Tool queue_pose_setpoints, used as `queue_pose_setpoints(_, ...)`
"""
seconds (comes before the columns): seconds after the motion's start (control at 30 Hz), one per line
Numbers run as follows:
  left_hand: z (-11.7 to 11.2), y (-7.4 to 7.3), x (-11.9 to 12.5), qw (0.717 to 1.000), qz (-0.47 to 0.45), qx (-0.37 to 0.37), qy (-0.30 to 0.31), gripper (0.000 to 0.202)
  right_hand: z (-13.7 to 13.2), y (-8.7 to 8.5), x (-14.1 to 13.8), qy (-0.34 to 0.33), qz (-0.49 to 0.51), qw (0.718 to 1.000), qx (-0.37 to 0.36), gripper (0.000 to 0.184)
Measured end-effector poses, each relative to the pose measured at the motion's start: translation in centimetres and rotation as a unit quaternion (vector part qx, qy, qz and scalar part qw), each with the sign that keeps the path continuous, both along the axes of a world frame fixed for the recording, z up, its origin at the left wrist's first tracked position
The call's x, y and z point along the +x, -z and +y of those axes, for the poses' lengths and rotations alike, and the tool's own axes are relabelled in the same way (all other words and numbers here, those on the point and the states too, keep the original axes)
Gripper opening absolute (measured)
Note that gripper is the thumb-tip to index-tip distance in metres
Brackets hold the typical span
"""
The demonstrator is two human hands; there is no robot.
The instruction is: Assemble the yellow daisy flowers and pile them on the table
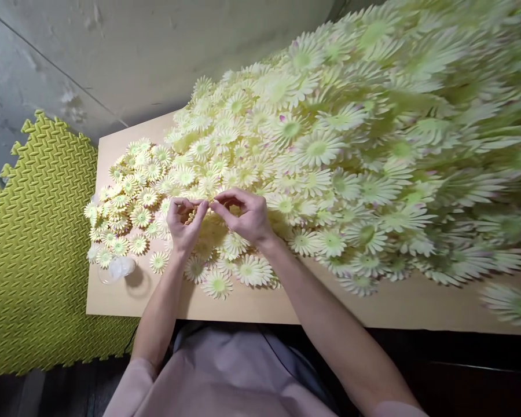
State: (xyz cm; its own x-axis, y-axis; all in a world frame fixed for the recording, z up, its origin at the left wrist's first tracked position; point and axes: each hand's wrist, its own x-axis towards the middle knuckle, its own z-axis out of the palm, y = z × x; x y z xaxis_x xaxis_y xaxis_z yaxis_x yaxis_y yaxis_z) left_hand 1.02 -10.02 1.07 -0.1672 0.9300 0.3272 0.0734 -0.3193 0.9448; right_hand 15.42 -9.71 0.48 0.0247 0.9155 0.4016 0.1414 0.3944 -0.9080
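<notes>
My left hand (184,225) is closed in a pinch above the pale flowers, thumb against forefinger. Facing it, my right hand (245,216) pinches too, its fingertips almost meeting those of the left. Whatever lies between the fingertips is too small to make out. Petals show through the loop of my left fingers, but I cannot tell whether they belong to a held flower. Under and behind both hands spreads a heap of artificial daisy heads (319,149) with cream petals and green centres. Smaller daisy heads (141,217) lie in a cluster left of my left hand.
A small clear container with a whitish lump (121,267) stands at the front left of the wooden table (243,307). Yellow-green foam mats (39,249) stand along the table's left side. Behind is a stained wall (156,52). The flower heap rises high on the right.
</notes>
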Motion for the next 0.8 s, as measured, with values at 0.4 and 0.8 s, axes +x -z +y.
queue_pose_setpoints(0.4,0.2,0.0,0.1,0.997,-0.078,-0.027,0.001,0.04,0.0,-0.3,0.4,0.026,0.125,0.99,-0.059,0.013)
queue_pose_setpoints(0.8,1.2,-0.1,-1.4,0.998,-0.061,-0.024,0.001,0.021,0.7,-0.3,1.7,0.067,0.08,0.995,-0.001,0.011)
